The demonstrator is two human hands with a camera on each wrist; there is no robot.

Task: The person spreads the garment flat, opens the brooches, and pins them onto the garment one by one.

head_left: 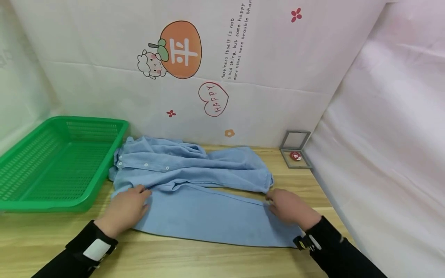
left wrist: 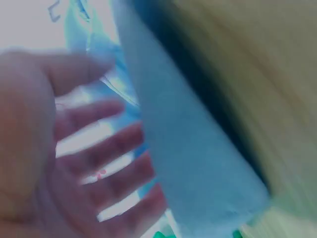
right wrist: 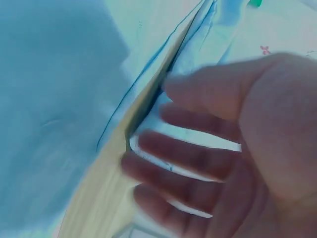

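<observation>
A light blue button-up shirt [head_left: 208, 216] lies on the wooden table, its near part spread flat and its far part bunched in folds. White buttons [head_left: 146, 165] run along the bunched part. My left hand [head_left: 126, 208] is over the shirt's left end; in the left wrist view its fingers [left wrist: 109, 148] are spread, with nothing pinched between them. At the right end, my right hand [head_left: 286, 206] hovers by the narrow gap between the flat part and the folds. Its fingers [right wrist: 183, 153] are loosely bent and apart in the right wrist view, holding nothing.
A green plastic basket [head_left: 87, 193] stands at the left, close to the shirt. At the back right is a small grey-framed open case [head_left: 294, 148] with a red round piece [head_left: 296, 156] in it. Printed white cloth [head_left: 271, 116] hangs behind the wooden table [head_left: 194, 258].
</observation>
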